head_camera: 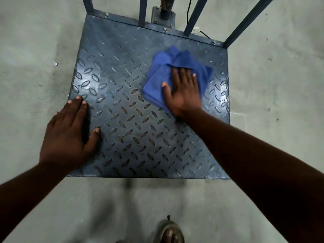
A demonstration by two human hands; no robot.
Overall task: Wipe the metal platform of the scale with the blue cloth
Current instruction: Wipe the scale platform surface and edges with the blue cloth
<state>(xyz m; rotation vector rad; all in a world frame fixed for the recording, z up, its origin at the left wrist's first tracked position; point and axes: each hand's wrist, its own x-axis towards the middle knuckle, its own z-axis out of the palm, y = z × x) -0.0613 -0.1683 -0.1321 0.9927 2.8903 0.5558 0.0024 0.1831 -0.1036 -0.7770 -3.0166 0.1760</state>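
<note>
The scale's metal platform (133, 106) is a dark blue-grey plate with a raised diamond tread, lying flat on the floor. A folded blue cloth (163, 72) lies on its far right part. My right hand (182, 92) presses flat on the cloth with straight fingers, covering its near right side. My left hand (70, 132) rests flat on the platform's left edge, fingers straight, thumb spread out on the plate.
Blue metal rails (196, 14) and a bolted post base (164, 15) rise along the platform's far edge, with a black cable (188, 9) behind. Grey concrete floor (280, 102) surrounds the scale. My sandalled foot (169, 232) stands in front of the near edge.
</note>
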